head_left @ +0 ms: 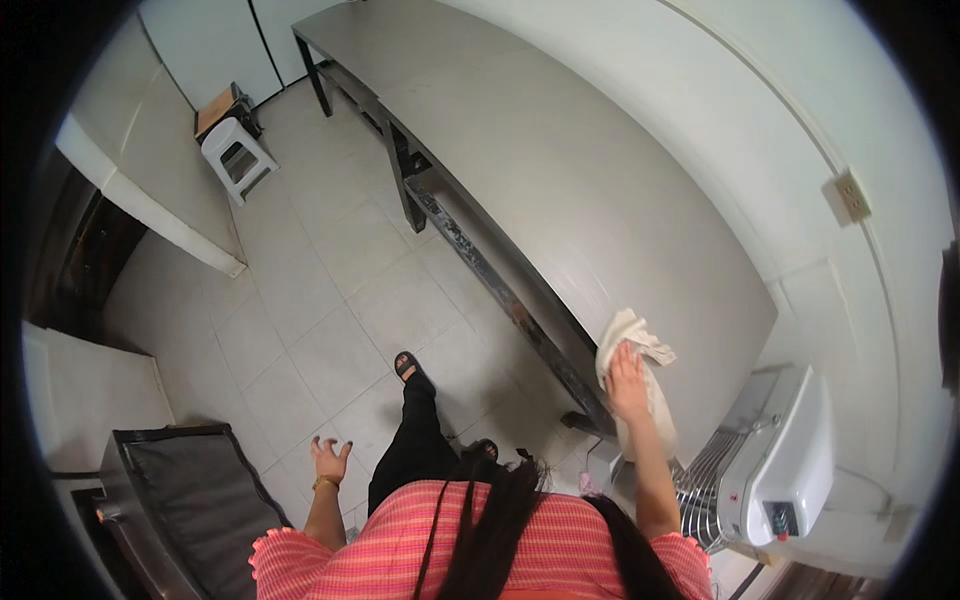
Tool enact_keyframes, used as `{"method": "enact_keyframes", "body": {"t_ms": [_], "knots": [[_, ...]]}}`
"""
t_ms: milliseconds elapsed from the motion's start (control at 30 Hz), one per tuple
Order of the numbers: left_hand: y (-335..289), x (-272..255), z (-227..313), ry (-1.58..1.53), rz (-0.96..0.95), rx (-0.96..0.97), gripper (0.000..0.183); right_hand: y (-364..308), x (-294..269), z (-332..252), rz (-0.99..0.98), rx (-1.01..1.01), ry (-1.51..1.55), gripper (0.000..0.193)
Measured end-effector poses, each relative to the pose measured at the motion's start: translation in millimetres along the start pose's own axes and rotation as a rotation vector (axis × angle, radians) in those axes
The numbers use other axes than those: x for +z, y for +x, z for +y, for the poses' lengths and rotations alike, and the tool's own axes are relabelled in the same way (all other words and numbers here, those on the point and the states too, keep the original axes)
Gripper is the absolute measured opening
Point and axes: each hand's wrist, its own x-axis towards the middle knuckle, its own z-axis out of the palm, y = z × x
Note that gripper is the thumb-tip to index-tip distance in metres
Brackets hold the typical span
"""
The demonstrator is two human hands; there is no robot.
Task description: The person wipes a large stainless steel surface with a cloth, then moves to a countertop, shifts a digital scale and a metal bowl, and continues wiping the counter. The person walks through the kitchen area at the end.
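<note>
My right hand lies flat on a cream-coloured cloth, fingers stretched out and pressing from above. The cloth is bunched on the near end of a long grey table, and part of it trails beneath my forearm toward the table's front edge. Off to the left, my left hand hangs in the air over the floor with its fingers apart and nothing in it. A yellow bracelet circles that wrist.
To the right stands a white machine with a wire guard, close to the table's end. A black-covered box-like unit is at lower left. Farther off are a white plastic stool and a cardboard box. A wall outlet sits above the table.
</note>
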Motion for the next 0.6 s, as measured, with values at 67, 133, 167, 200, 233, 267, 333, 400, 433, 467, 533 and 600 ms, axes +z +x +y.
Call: {"method": "enact_keyframes", "body": {"t_ms": [67,133,167,200,233,267,333,400,433,467,533,600], "knots": [[40,-15,39,-0.042,0.031,0.091,0.045,80,-13,-35,0.058,-0.06,-0.022,0.059],[71,-33,78,-0.103,0.055,0.171,0.043,155,-10,-65,0.098,-0.092,-0.026,0.058],[86,-40,87,-0.13,0.069,0.156,0.042,195,-13,-86,0.096,-0.077,-0.011,0.058],[102,-48,94,-0.157,0.083,0.14,0.041,234,-16,-110,0.094,-0.063,0.004,0.058],[127,-55,103,-0.188,0.102,0.13,0.04,280,-21,-131,0.099,-0.047,0.015,0.058],[142,-58,103,-0.216,0.114,0.106,0.04,320,-21,-149,0.119,-0.054,0.021,0.059],[166,-75,91,-0.248,0.124,0.053,0.039,400,-23,-190,0.134,-0.064,0.045,0.059],[181,-78,67,-0.23,0.121,-0.005,0.038,482,-21,-223,0.159,-0.083,0.079,0.06],[180,-78,51,-0.219,0.129,-0.037,0.037,521,-20,-244,0.175,-0.101,0.109,0.06],[181,-78,37,-0.229,0.137,-0.071,0.038,557,-23,-261,0.17,-0.107,0.116,0.06],[180,-74,6,-0.212,0.159,-0.133,0.038,622,-23,-287,0.185,-0.131,0.084,0.057],[165,-45,-83,-0.076,0.259,-0.167,0.039,690,-30,-336,0.247,-0.215,0.038,0.054]]}}
